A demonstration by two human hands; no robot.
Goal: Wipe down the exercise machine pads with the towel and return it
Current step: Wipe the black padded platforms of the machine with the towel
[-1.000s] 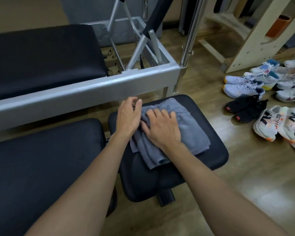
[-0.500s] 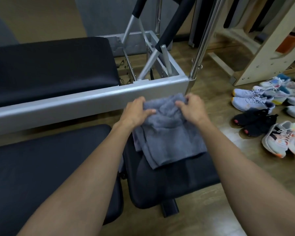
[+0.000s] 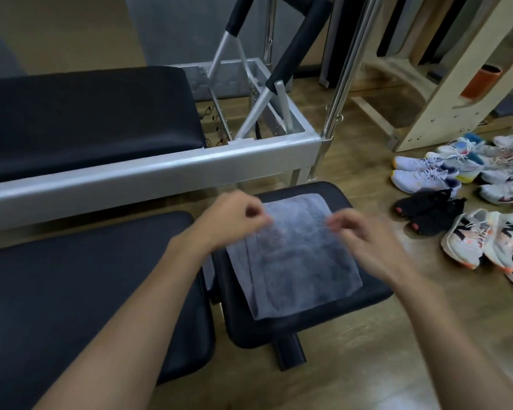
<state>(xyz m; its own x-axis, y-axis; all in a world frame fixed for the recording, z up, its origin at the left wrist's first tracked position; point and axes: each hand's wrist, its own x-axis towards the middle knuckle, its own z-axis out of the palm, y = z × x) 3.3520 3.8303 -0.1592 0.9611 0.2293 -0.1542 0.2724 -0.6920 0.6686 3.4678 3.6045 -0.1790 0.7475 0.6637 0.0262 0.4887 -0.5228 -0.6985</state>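
The head view looks down on a grey towel (image 3: 296, 261) lying folded and flat on a small black pad (image 3: 353, 309), covering most of its top and reaching its left edge. The left hand (image 3: 231, 223) is at the towel's upper left edge and the right hand (image 3: 367, 235) at its upper right edge. Both have their fingers curled inward. Both are blurred, so I cannot tell whether either one pinches the cloth or only hangs just above it. A long black pad (image 3: 71, 291) lies just left of the small one, under the left forearm. Behind both runs a silver frame rail (image 3: 148, 173), with another black pad (image 3: 86, 119) beyond it and a metal pole (image 3: 347, 69) rising at the frame's right corner. On the wooden floor (image 3: 367, 365) to the right, shoes (image 3: 427, 173) sit in a cluster near a pale wooden rack (image 3: 444, 99).
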